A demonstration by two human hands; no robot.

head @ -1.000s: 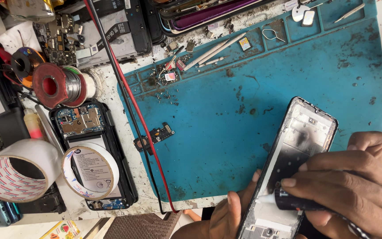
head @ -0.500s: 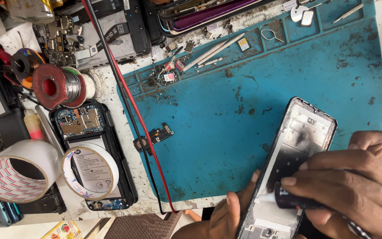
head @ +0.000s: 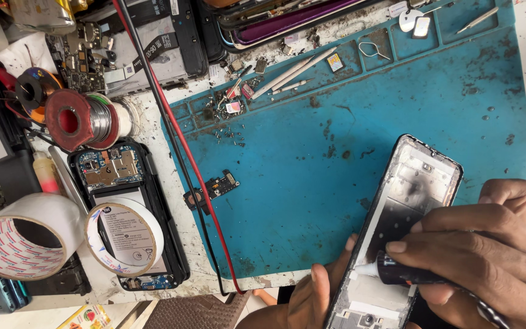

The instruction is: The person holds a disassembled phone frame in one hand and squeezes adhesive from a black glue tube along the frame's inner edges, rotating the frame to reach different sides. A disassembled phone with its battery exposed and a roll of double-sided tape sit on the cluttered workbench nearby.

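here, glue tube (head: 403, 275) in right hand (head: 482, 256), nozzle on phone frame (head: 400, 228).

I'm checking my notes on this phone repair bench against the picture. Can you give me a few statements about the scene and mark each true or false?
1. The right hand presses a dark glue tube with a white nozzle onto the phone frame. True.
2. The left hand rests at the phone frame's left edge. True.
3. The phone frame lies on a red mat. False: the work mat is blue.
4. A small loose circuit board lies on the mat near the red and black cables. True.
5. The rolls of tape are to the right of the phone frame. False: they sit at the far left, one on an opened phone.
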